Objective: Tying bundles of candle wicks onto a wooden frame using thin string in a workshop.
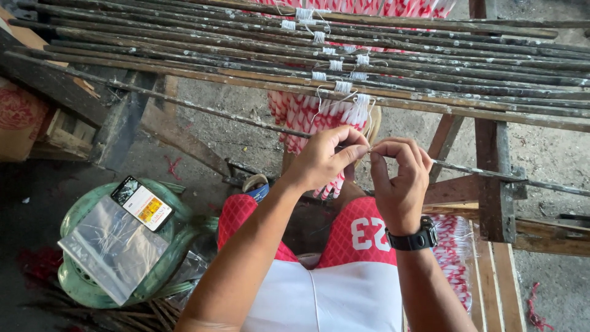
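Two hands are pinched together on a thin white string: left hand (324,157), right hand (399,178), string (370,149) between the fingertips, just below a tasselled bundle (356,110) on the rods (430,92). Tying appears under way; steady tension seems needed.

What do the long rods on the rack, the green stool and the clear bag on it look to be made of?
Long rods: probably wood or bamboo, dull, dark and grimy, with pale patches. Green stool: apparently moulded plastic, smooth with a slight sheen. Clear bag: thin transparent plastic film, creased and glinting.
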